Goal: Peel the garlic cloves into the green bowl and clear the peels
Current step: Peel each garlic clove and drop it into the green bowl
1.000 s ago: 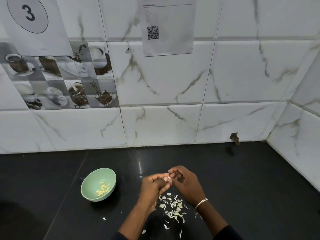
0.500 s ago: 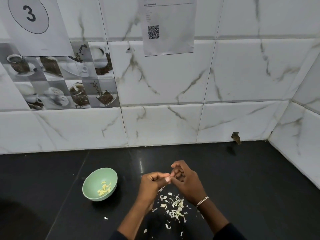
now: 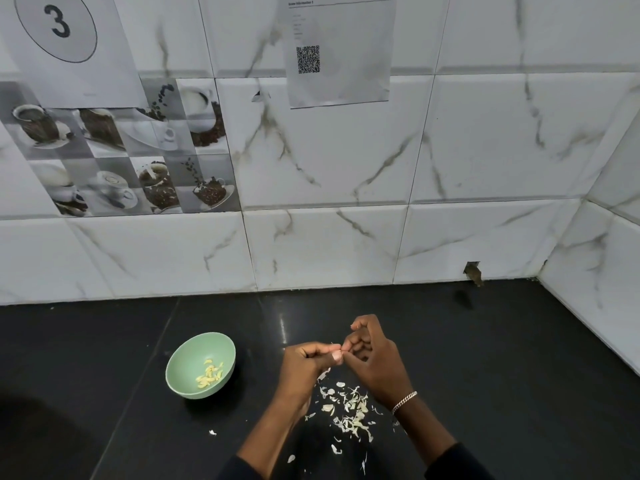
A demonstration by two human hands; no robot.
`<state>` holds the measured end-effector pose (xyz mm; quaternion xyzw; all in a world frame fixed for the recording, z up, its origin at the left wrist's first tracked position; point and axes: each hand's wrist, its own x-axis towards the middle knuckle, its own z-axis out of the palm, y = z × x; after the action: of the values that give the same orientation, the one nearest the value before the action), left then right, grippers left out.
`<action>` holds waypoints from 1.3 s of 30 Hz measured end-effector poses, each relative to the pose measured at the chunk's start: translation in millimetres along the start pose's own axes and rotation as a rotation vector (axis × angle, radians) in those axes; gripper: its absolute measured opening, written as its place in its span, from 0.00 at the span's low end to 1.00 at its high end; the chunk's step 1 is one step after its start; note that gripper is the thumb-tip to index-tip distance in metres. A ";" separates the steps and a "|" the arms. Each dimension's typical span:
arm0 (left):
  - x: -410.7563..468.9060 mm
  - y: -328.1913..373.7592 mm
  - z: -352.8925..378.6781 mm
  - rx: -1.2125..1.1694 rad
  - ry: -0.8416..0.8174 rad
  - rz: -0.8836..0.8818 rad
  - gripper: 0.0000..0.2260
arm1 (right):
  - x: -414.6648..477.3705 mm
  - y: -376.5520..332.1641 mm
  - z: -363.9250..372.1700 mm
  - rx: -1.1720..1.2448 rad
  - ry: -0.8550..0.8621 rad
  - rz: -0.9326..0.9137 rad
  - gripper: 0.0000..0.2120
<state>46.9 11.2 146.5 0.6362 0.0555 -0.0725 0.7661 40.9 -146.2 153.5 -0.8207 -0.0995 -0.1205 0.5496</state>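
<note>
Right hand (image 3: 375,365) fingers have lifted; both grips, with left hand (image 3: 304,363), pinch garlic clove (image 3: 337,356).

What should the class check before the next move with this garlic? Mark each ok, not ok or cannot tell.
1. Green bowl upright, left of the hands: ok.
2. Peeled cloves lying in the bowl: ok.
3. Left hand and right hand both pinch the garlic clove: ok.
4. That clove fully peeled: cannot tell, fingers hide it.
5. Peels cleared off the counter: not ok, scattered below the hands.
</note>
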 end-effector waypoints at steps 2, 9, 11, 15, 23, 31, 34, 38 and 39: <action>-0.3 -0.1 0.5 0.002 0.003 -0.001 0.06 | -0.2 0.5 0.3 0.002 0.003 0.002 0.22; -1.4 -1.1 -1.5 0.018 0.001 -0.007 0.06 | 0.1 -0.2 -1.7 0.003 -0.037 0.037 0.23; -0.8 -0.7 -1.9 0.028 -0.008 -0.003 0.05 | 1.0 -0.5 -3.1 -0.004 -0.048 0.038 0.22; -0.6 0.0 -1.0 0.020 -0.005 0.002 0.05 | 1.9 -1.8 -4.6 -0.003 -0.051 0.040 0.21; -1.4 -5.5 0.7 0.006 0.017 -0.018 0.05 | 1.5 -1.9 -4.5 -0.017 -0.047 0.028 0.17; -3.3 -0.9 -3.6 -0.003 -0.022 0.055 0.08 | 2.5 -2.9 -7.1 -0.025 -0.030 0.021 0.16; -4.6 -0.7 -0.8 0.004 0.009 0.083 0.06 | 3.0 -4.9 -6.5 -0.021 -0.020 0.013 0.17; -6.5 -2.0 1.7 0.008 0.030 0.097 0.05 | 2.1 -6.2 -5.7 -0.003 -0.016 0.017 0.17; -6.9 -1.8 2.1 0.006 0.032 0.097 0.05 | 1.7 -6.7 -5.7 0.003 -0.017 0.021 0.17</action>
<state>39.7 9.1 146.4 0.6415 0.0366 -0.0254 0.7658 40.0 -149.0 162.0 -0.8219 -0.0957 -0.1074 0.5511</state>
